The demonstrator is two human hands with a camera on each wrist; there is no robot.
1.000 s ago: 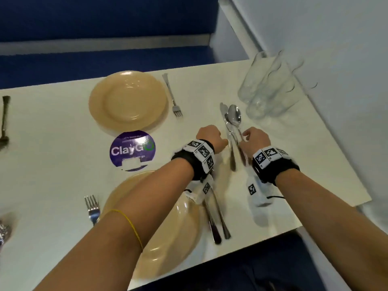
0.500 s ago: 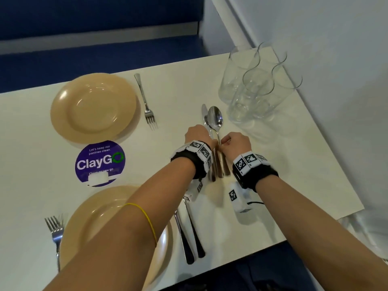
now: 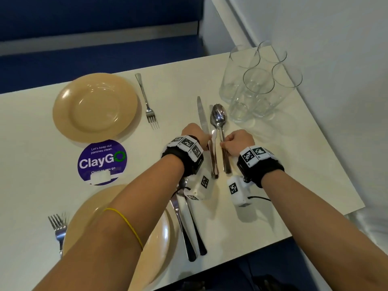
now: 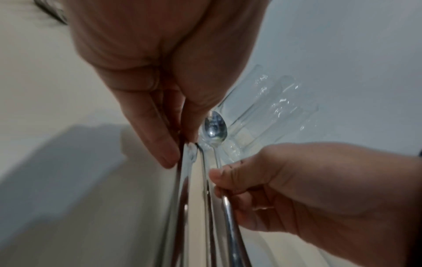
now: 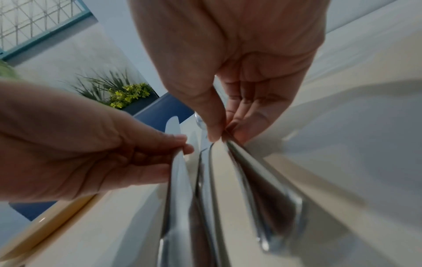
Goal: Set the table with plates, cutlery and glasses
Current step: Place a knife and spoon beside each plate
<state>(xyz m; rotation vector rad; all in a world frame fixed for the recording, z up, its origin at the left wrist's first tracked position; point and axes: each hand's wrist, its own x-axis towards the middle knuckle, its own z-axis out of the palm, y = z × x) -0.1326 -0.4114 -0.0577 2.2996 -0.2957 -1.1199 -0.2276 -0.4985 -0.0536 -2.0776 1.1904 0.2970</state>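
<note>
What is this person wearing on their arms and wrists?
Both forearms are bare, no sleeves. Each wrist carries a black band topped with white blocks printed with black square codes, and a small white box hangs beneath, the right one trailing a thin black cable. A thin yellow band circles the left forearm.

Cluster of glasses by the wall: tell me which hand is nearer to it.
Right. The right hand pinches the spoon just below the glasses; the left hand, pinching a knife, sits farther left.
</note>
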